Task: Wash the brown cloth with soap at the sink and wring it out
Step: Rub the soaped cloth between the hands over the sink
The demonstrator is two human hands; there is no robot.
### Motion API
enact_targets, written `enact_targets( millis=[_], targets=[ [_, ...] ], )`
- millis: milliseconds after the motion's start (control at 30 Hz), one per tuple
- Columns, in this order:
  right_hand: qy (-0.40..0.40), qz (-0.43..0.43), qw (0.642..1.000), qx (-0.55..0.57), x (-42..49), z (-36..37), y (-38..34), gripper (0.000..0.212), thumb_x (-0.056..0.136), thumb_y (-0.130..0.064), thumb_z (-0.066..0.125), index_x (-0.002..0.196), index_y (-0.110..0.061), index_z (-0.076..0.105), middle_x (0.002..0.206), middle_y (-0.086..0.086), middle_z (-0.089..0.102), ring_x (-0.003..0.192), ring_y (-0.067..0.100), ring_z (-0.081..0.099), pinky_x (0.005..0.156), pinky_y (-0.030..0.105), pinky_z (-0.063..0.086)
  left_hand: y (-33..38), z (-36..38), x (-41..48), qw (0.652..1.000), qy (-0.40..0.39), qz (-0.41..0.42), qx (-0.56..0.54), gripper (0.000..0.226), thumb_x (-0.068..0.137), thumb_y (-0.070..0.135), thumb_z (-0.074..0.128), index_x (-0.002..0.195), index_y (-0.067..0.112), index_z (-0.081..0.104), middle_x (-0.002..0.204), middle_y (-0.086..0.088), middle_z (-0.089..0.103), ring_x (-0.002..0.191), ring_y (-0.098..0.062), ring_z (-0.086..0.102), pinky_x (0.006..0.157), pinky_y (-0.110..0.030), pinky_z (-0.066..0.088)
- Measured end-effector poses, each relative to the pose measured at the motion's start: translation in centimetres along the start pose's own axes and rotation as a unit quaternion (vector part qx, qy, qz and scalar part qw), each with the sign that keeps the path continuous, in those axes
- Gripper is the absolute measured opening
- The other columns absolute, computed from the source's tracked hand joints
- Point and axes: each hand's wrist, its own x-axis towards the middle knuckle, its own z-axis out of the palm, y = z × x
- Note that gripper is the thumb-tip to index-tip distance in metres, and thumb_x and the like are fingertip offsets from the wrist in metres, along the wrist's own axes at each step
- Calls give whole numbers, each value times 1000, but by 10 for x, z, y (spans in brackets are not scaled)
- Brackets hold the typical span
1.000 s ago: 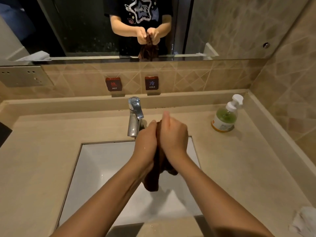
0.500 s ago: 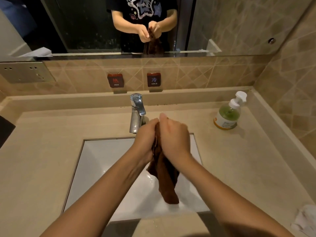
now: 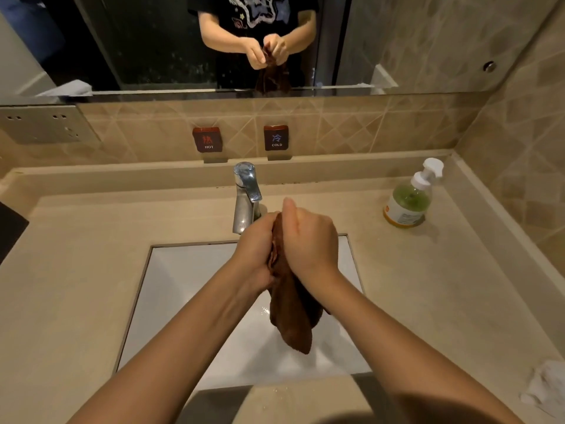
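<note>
Left hand and right hand both clenched on brown cloth over sink; cloth tail hangs into basin, faucet just behind.

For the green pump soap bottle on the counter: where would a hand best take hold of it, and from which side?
Grip the green plastic soap bottle with the white pump around its round body, below the narrow neck. It stands upright near the back right corner, with wall close behind and to its right. So come from the front left, probably with the right hand, once it lets go of the brown cloth.
</note>
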Motion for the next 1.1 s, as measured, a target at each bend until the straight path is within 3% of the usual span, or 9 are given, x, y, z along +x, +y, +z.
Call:
enact_targets(
  millis=[100, 233, 300, 400, 533, 667, 767, 933, 1100],
  targets=[
    [-14, 103, 993, 51, 27, -8, 16, 58, 100, -26, 38, 44, -16, 26, 44, -2, 31, 45, 13, 30, 52, 32, 19, -5, 2, -12, 994, -95, -45, -5, 45, 94, 18, 49, 55, 10, 70, 58, -8, 65, 53, -19, 65, 56, -26, 55],
    [-50, 168, 973, 151, 35, -21, 32, 52, 97, -30, 43, 49, -16, 29, 52, 2, 33, 53, 16, 34, 56, 31, 24, 9, -13, -7, 995, -91, -40, -5, 46, 93, 34, 51, 63, 10, 76, 72, -10, 73, 65, -23, 72, 72, -37, 51],
    [-63, 211, 957, 191, 38, -34, 38, 48, 96, -34, 45, 53, -14, 38, 57, 4, 40, 57, 17, 41, 58, 29, 31, 20, -25, -4, 997, -74, -28, -22, 38, 90, 36, 54, 72, 10, 74, 71, -8, 71, 63, -22, 71, 68, -32, 53],
    [-88, 252, 941, 210, 39, -55, 47, 48, 94, -38, 49, 56, -10, 58, 55, -5, 57, 52, 6, 54, 49, 15, 42, 32, -44, 1, 997, -76, 6, -17, 39, 90, 27, 53, 58, 11, 70, 56, -2, 66, 48, -15, 64, 49, -19, 51],
    [-172, 220, 945, 169, 40, -67, 57, 56, 92, -43, 52, 77, 9, 64, 67, 12, 63, 68, 10, 58, 67, 26, 43, 45, -56, 2, 977, -52, 66, 194, 7, 88, 14, 58, 85, 16, 64, 78, -5, 65, 60, -16, 64, 49, -23, 50],
    [-277, 131, 946, 106, 44, -82, 57, 19, 87, -35, 61, 91, -18, 67, 91, -5, 65, 88, 9, 61, 84, 30, 45, 47, -66, 15, 849, 53, 265, 454, 25, 84, 9, 64, 80, 33, 60, 90, 4, 59, 84, -18, 55, 64, -29, 45],
    [-391, 78, 911, 101, 46, -95, 57, 46, 80, -31, 70, 119, -44, 50, 116, -5, 49, 105, 11, 56, 89, 25, 49, 50, -69, 18, 730, 55, 386, 562, 34, 80, 1, 63, 75, 35, 62, 96, 3, 53, 93, -13, 49, 75, -19, 37],
    [-433, -57, 893, -108, 44, -92, 61, 45, 77, -29, 74, 117, -39, 58, 105, -9, 40, 101, 6, 46, 91, 22, 41, 51, -75, 25, 582, 3, 378, 720, 25, 85, 16, 54, 88, 32, 73, 103, 8, 52, 83, -14, 52, 58, -23, 33],
    [-374, -74, 923, -56, 42, -86, 62, 14, 83, -22, 68, 96, -26, 72, 109, -9, 46, 108, 10, 43, 94, 24, 34, 33, -78, 26, 530, -103, 290, 790, 62, 69, 78, 28, 93, 40, 70, 99, 13, 51, 81, -6, 54, 62, -22, 37]
  ],
)
